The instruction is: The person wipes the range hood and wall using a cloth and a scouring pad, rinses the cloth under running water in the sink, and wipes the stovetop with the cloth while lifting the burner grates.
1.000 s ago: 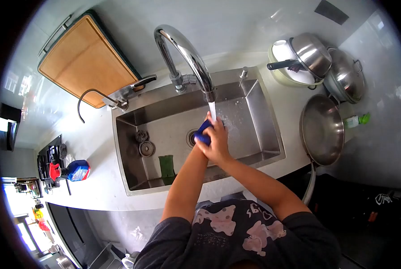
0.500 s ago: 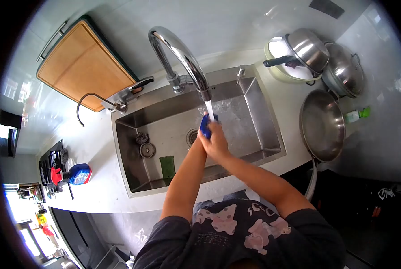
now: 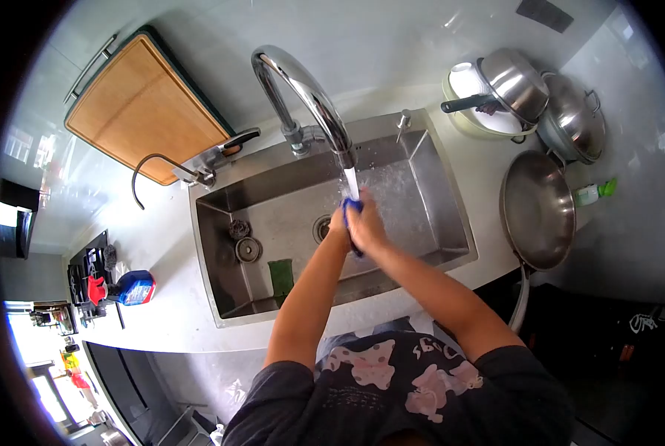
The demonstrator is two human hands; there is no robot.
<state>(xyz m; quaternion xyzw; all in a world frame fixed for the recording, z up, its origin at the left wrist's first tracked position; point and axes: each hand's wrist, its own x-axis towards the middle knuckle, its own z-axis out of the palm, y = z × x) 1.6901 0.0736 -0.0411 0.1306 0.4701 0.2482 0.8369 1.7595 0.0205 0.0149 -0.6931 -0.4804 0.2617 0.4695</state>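
Water runs from the curved chrome faucet (image 3: 314, 97) onto a blue cloth (image 3: 352, 207) over the steel sink (image 3: 303, 192). My right hand (image 3: 367, 225) is closed round the cloth from the right. On its other side, my left hand (image 3: 338, 221) presses against the cloth, with its fingers partly hidden behind the right hand. A dark end of the cloth shows below the hands. Beside them is the drain (image 3: 321, 227). A green pad (image 3: 280, 277) lies in the sink's front left, near a round strainer (image 3: 248, 249) and a steel scrubber (image 3: 239, 229).
A steel frying pan (image 3: 538, 210) stands right of the sink, below stacked bowls and pots (image 3: 514, 85). A cutting board (image 3: 147, 108) leans at the back left, with a knife (image 3: 239, 139) beside it. A blue spray bottle (image 3: 135, 288) lies on the left counter.
Both hands have shifted on the blue cloth under the water, and it now shows between them with a dark end hanging lower. The view has moved slightly.
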